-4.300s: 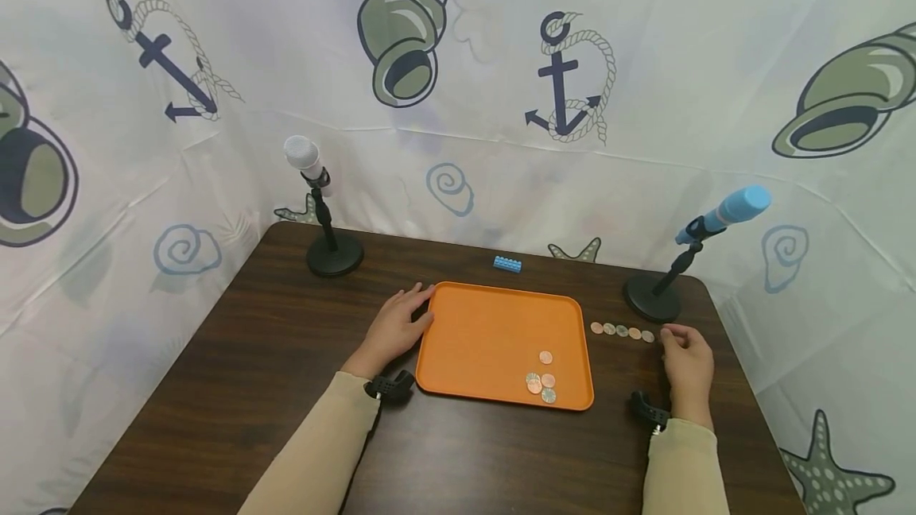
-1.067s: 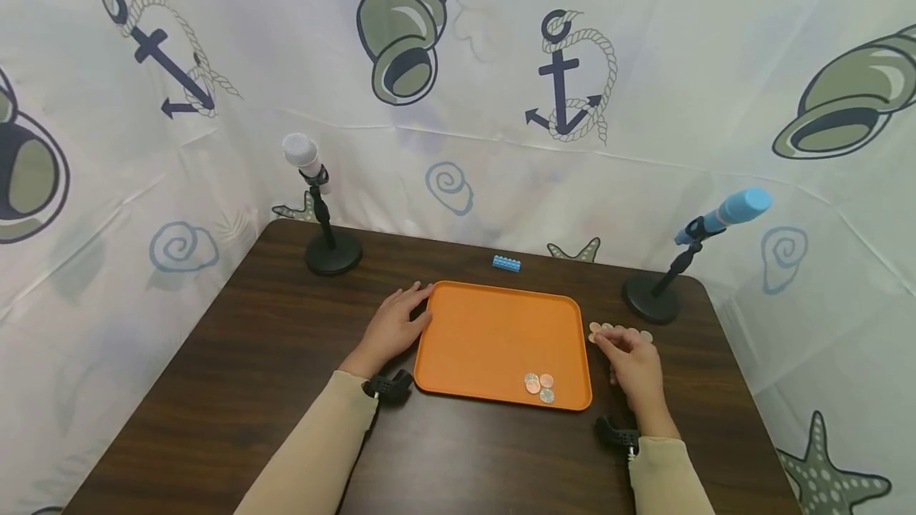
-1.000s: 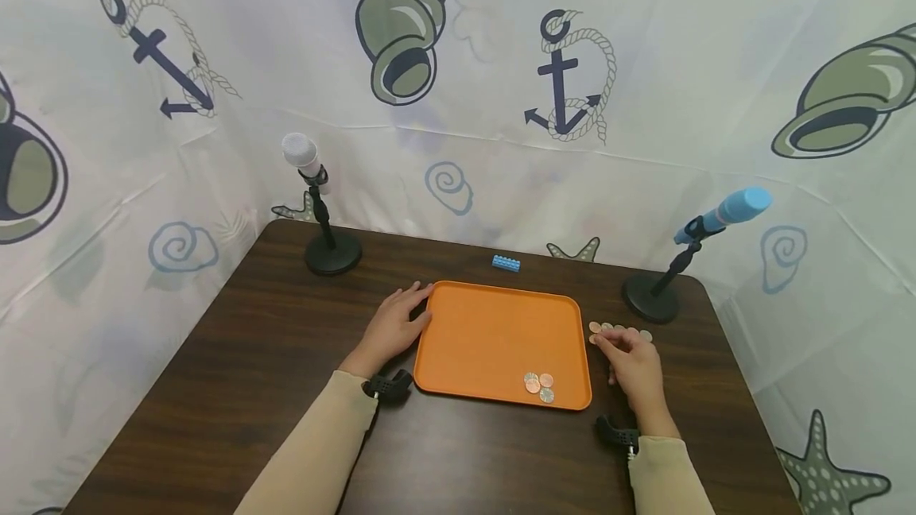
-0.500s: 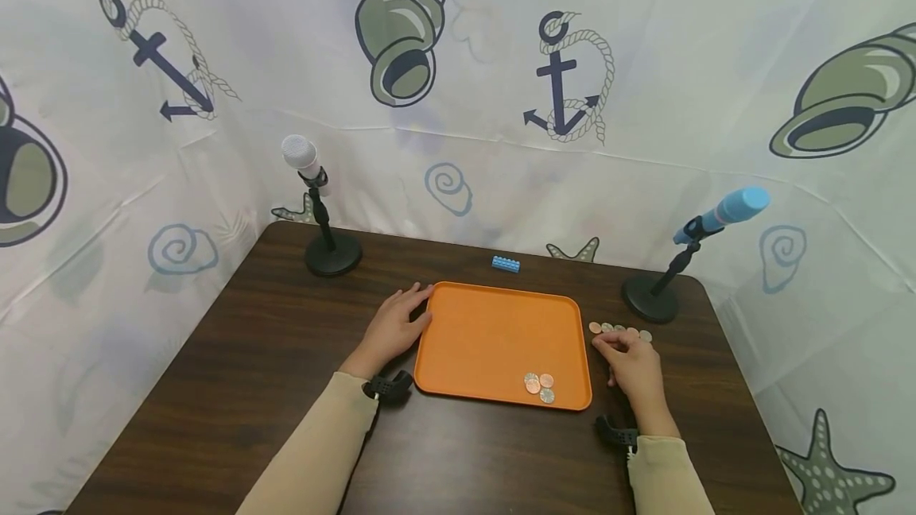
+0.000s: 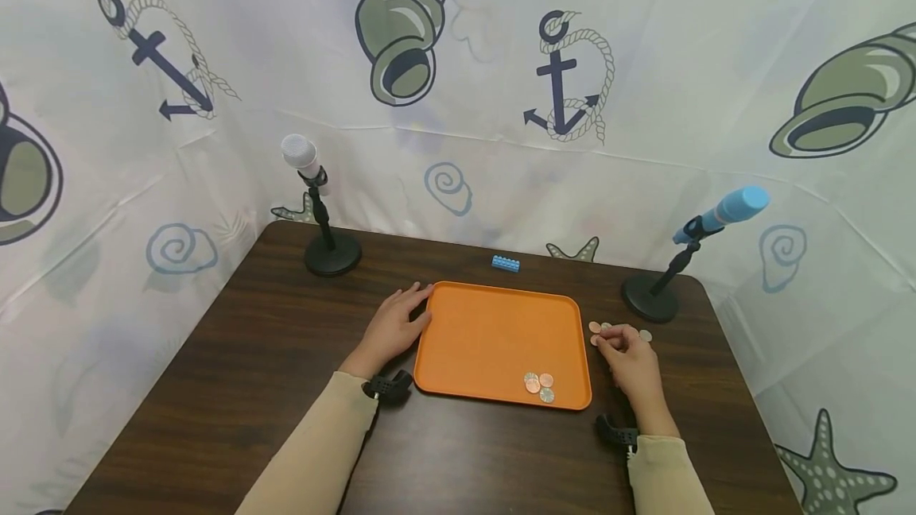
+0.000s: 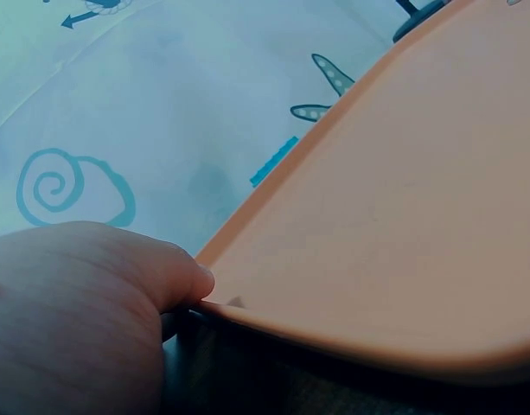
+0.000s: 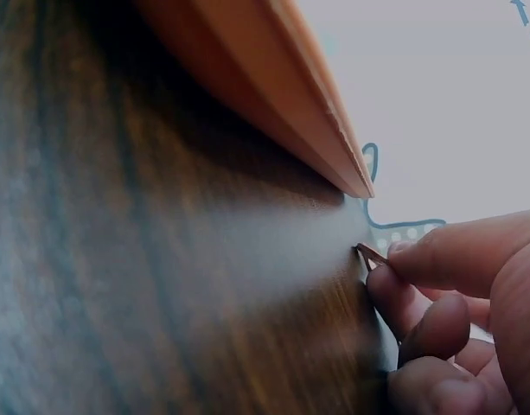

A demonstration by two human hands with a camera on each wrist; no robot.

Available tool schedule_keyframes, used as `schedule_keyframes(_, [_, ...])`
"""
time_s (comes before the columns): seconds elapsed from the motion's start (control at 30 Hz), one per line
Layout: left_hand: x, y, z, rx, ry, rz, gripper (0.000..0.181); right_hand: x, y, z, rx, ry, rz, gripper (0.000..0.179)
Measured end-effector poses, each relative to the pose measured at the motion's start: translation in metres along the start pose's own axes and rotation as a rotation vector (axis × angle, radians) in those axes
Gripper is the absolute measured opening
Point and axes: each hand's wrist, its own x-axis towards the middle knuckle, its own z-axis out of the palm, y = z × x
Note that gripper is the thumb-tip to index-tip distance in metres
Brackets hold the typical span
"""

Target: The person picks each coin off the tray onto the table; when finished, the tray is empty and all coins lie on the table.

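Note:
The orange tray lies on the dark wooden table. My left hand rests at its left edge, fingers relaxed; in the left wrist view the hand's tip touches the tray's corner. Several coins lie near the tray's front right. Right of the tray, my right hand pinches a coin between thumb and finger, close over the table. That coin shows just beyond the fingertips in the head view. Behind the hand runs a row of coins, with an end coin showing and its middle hidden.
A blue toy brick lies behind the tray. At the back left stands a white microphone on a black stand, and at the back right a blue microphone on another. A printed cloth hangs behind the table.
My right hand has moved left from the row's right end to below its left end, with a coin. One coin has left the tray. My left hand stays in place.

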Motion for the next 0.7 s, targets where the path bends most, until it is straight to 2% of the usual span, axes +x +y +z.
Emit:
schedule_keyframes(0.23, [0.0007,-0.0005,0.0003,-0.003,-0.002,0.006,0.058,-0.0002,-0.0026,0.0005,-0.026,0.015,-0.009,0.020])
schedule_keyframes(0.43, [0.0015,-0.0013,0.0006,0.001,0.001,0.015,0.058,-0.0010,-0.0037,0.0000,-0.041,-0.008,-0.009,0.022])
schedule_keyframes(0.7, [0.0011,-0.0012,0.0007,-0.002,0.000,0.008,0.058,-0.0004,-0.0030,0.0004,0.040,-0.012,0.047,0.026])
